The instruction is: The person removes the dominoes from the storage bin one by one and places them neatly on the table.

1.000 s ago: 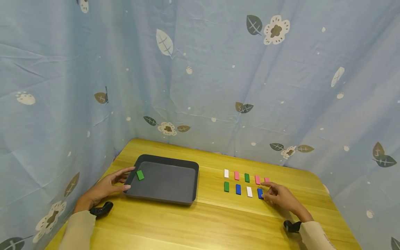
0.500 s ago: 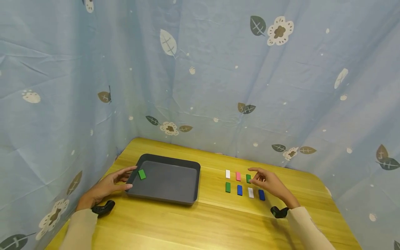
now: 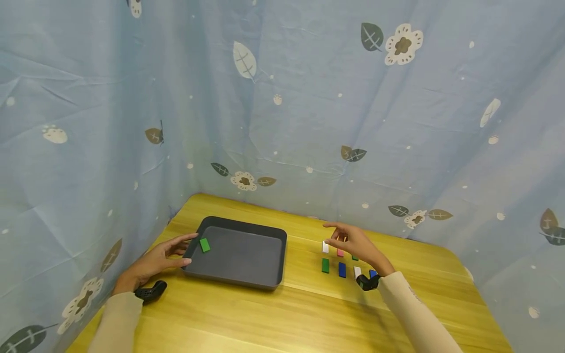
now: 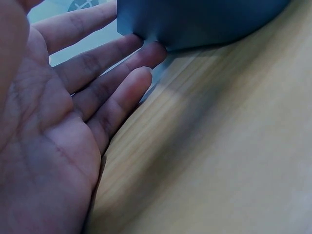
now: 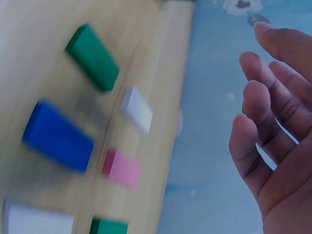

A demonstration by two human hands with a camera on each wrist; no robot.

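Observation:
A dark grey tray (image 3: 265, 233) sits on the wooden table with one green block (image 3: 204, 244) in its left end. My left hand (image 3: 178, 250) lies open on the table, its straight fingers (image 4: 122, 92) touching the tray's left corner (image 4: 195, 19). To the tray's right, small blocks lie in two rows: white (image 3: 325, 246), pink (image 3: 340, 253), green (image 3: 325, 265), blue (image 3: 342, 269) and white (image 3: 357, 271). My right hand (image 3: 337, 235) hovers open above the far row, its fingers (image 5: 263, 131) spread and nothing seen in it. It hides part of the rows.
Blue flowered cloth (image 3: 309, 98) walls the table at the back and left. Bare wood (image 3: 265, 318) lies in front of the tray and the blocks. The right wrist view shows green (image 5: 92, 57), white (image 5: 137, 109), blue (image 5: 58, 136) and pink (image 5: 122, 168) blocks below the hand.
My right hand has lifted from the right end of the rows and moved left to above the white and pink blocks. The left hand has stayed at the tray.

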